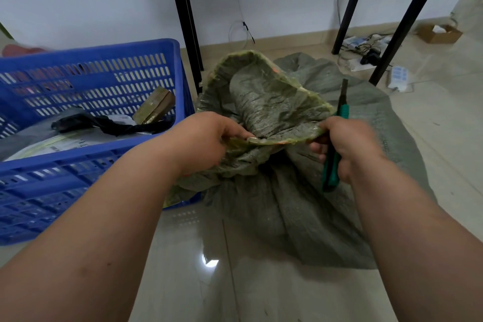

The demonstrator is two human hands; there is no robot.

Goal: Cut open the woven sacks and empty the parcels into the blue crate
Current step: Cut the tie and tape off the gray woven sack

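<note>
The woven sack (264, 97) mouth is pinched open by the left hand (206, 138) and right hand (347, 144); the utility knife (337, 136), gripped too, is pointed up and away.

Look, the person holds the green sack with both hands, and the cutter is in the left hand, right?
Not quite. The cutter is in the right hand, not the left. The head view shows that hand gripping both the cutter and the edge of the sack, while the left hand holds only the sack.
</note>
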